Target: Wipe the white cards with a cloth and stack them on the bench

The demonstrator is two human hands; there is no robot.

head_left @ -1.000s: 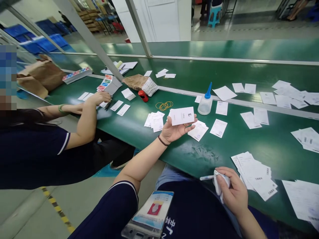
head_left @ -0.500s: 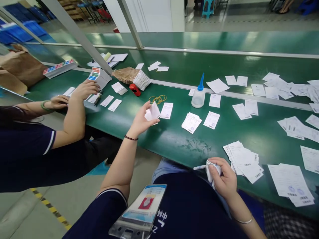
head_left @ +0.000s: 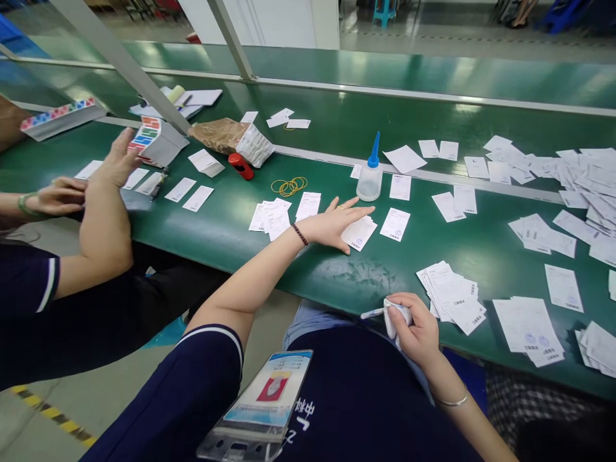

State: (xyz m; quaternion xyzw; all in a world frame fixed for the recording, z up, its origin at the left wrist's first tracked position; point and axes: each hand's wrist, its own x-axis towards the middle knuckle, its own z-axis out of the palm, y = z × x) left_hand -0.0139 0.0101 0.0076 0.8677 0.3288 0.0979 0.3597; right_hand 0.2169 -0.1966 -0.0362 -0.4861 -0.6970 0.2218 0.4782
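Observation:
My left hand (head_left: 332, 226) reaches across the green table with its fingers spread. It lies over the left side of a small stack of white printed cards (head_left: 362, 236), partly hiding it. Just left of my wrist sits a loose pile of cards (head_left: 275, 219), with another card (head_left: 308, 204) behind it. Close to my body, at the table's front edge, my right hand (head_left: 416, 327) is closed around a crumpled white cloth (head_left: 391, 321); a thin end sticks out to the left.
A squeeze bottle with a blue nozzle (head_left: 369, 179) stands beyond my left hand. Yellow rubber bands (head_left: 289, 187) and a red stamp (head_left: 240, 166) lie farther left. Card piles (head_left: 452, 292) cover the right side. A co-worker's hand (head_left: 113, 163) is at far left, beside a slanted post (head_left: 125, 70).
My left hand has let go of the white cards, now in a loose pile, and moved right to the stack with fingers spread. My right hand still holds the cloth. The view has shifted right.

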